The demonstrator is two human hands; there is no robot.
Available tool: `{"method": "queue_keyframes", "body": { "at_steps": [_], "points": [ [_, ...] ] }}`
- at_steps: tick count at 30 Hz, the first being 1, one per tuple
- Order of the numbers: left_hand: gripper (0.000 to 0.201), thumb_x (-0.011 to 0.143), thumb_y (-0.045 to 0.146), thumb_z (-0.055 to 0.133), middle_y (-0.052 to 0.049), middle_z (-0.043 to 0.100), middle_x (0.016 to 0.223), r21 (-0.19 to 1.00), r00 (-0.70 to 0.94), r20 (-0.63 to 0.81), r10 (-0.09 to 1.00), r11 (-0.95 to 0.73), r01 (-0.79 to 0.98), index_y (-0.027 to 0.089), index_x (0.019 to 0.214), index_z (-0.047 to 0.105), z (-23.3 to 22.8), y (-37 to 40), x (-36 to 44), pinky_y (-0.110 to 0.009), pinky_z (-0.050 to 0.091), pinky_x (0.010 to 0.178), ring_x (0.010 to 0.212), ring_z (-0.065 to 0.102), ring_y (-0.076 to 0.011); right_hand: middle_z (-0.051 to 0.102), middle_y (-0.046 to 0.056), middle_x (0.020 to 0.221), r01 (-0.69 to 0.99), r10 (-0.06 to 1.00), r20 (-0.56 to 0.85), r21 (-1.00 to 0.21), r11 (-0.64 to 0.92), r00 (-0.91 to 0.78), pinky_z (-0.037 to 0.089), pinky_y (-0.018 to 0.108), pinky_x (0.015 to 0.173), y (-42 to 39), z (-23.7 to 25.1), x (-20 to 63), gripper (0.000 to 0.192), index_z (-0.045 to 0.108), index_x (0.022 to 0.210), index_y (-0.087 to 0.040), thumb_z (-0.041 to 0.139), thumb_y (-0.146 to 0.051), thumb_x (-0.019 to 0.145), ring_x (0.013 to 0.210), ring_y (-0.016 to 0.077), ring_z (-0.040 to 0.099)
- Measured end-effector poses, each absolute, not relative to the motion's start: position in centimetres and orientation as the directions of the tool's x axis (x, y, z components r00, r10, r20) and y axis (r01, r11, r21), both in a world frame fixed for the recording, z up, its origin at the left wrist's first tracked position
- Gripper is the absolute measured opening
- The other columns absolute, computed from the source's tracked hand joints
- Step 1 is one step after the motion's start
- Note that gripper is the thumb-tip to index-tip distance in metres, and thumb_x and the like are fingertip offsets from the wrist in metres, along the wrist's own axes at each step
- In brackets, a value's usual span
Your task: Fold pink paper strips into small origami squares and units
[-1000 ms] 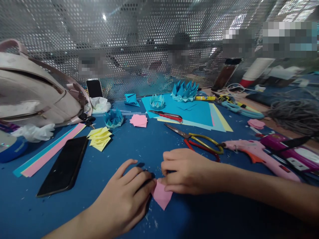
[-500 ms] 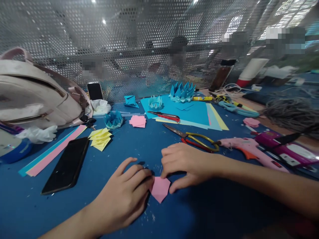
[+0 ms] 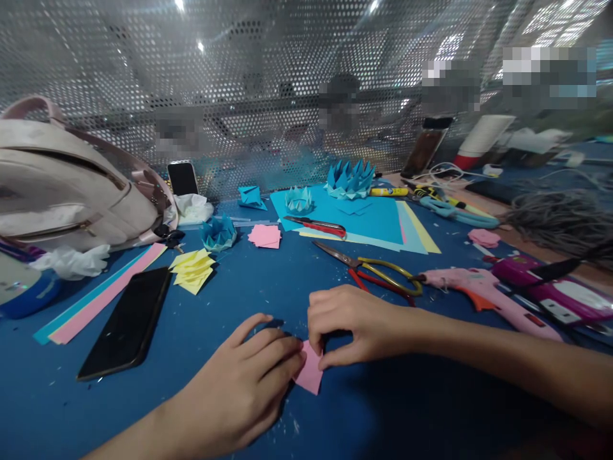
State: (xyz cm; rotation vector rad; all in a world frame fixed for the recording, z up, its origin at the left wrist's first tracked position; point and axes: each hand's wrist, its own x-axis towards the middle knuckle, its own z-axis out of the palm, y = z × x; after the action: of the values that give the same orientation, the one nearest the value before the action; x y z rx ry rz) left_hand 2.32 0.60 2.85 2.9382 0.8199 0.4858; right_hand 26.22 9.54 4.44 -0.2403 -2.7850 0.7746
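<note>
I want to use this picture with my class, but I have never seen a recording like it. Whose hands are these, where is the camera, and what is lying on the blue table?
There is no machine here. The camera sits on a person's head and looks forward and down, so the two bare arms reaching in are that person's own. The left hand and the right hand both press on a small folded pink paper lying on the blue table. Around them lie a black phone, yellow folded papers, scissors, a pink glue gun, blue paper flowers and a pale backpack. Behind stands a metal screen with holes.
</note>
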Motion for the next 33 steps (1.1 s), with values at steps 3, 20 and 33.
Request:
{"method": "queue_keyframes", "body": {
  "at_steps": [3, 20, 33],
  "points": [
    [0.039, 0.095, 0.014, 0.046, -0.01, 0.064, 0.126, 0.142, 0.814, 0.275, 0.511, -0.859, 0.492, 0.015, 0.134, 0.051, 2.8, 0.5, 2.3, -0.049, 0.033, 0.111, 0.114, 0.058, -0.0232, 0.067, 0.0, 0.08, 0.153, 0.284, 0.165, -0.544, 0.825, -0.944, 0.04, 0.024, 0.072, 9.5, 4.4, 26.1, 0.003, 0.066, 0.084, -0.016, 0.068, -0.019, 0.085, 0.08, 0.0131, 0.054],
    [0.039, 0.097, 0.026, 0.047, -0.01, 0.06, 0.132, 0.129, 0.848, 0.174, 0.501, -0.865, 0.485, 0.013, 0.134, 0.051, 3.6, 0.7, 2.4, -0.048, 0.029, 0.113, 0.118, 0.054, -0.0264, 0.067, 0.0, 0.082, 0.416, 0.567, 0.073, -0.605, 0.679, -0.821, 0.042, 0.021, 0.066, 9.2, 4.5, 25.9, 0.007, 0.066, 0.09, -0.019, 0.066, -0.016, 0.084, 0.081, 0.0137, 0.059],
    [0.002, 0.093, 0.021, 0.059, 0.0, 0.064, 0.089, 0.574, 0.436, 0.302, 0.848, -0.527, 0.627, 0.02, 0.093, 0.058, 2.8, 1.9, 4.5, -0.034, 0.038, 0.077, 0.084, 0.056, -0.0182, 0.061, -0.001, 0.08, 0.349, 0.546, 0.18, -0.599, 0.72, -0.818, 0.039, 0.021, 0.063, 8.5, 3.3, 25.2, 0.007, 0.063, 0.083, -0.018, 0.068, -0.014, 0.082, 0.074, 0.0115, 0.055]
  ]
}}
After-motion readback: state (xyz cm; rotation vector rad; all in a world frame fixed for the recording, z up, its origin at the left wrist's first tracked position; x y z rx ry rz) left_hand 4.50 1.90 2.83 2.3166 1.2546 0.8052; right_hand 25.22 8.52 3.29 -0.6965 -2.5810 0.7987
